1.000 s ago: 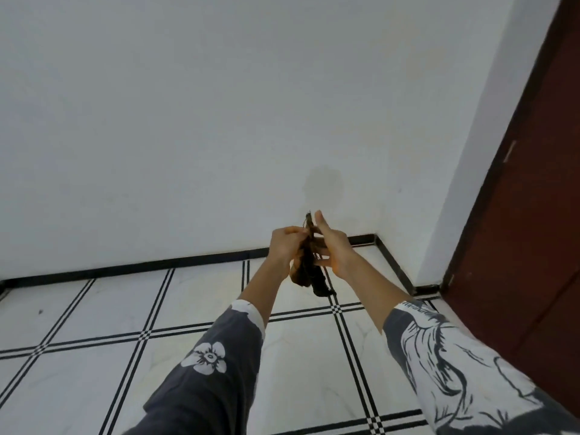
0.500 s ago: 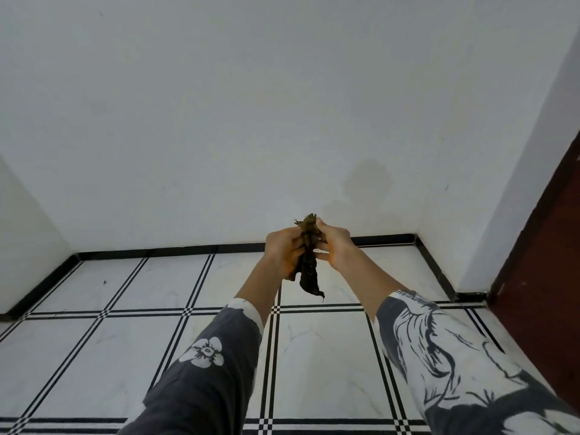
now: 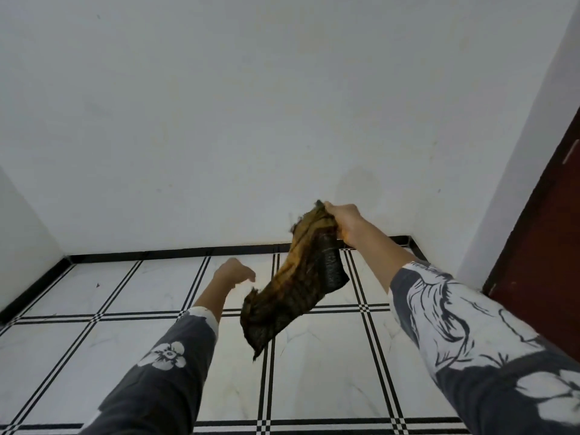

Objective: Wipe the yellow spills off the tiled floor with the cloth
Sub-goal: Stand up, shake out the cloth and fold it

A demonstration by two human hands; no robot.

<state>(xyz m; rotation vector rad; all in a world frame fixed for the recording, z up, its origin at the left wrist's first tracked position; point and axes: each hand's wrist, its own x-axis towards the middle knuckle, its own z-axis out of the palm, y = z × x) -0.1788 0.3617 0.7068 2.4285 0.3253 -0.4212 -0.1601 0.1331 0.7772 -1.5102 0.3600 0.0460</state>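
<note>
A dark cloth [image 3: 295,287], stained yellow-brown along its upper part, hangs unfolded in the air above the floor. My right hand [image 3: 345,222] grips its top corner, raised in front of the wall. My left hand [image 3: 233,273] is lower and to the left of the cloth, apart from it, fingers loosely curled and holding nothing. The white tiled floor [image 3: 317,372] with black grid lines lies below. A faint yellowish smear [image 3: 232,395] shows on a tile near the left forearm.
A white wall [image 3: 251,120] rises straight ahead, with a black skirting strip [image 3: 157,255] along its foot. A dark red door [image 3: 546,262] stands at the right. Another white wall [image 3: 22,246] closes the left side.
My left hand has let go of the cloth and dropped down to the left. The cloth, bunched between both hands before, now hangs open from my raised right hand.
</note>
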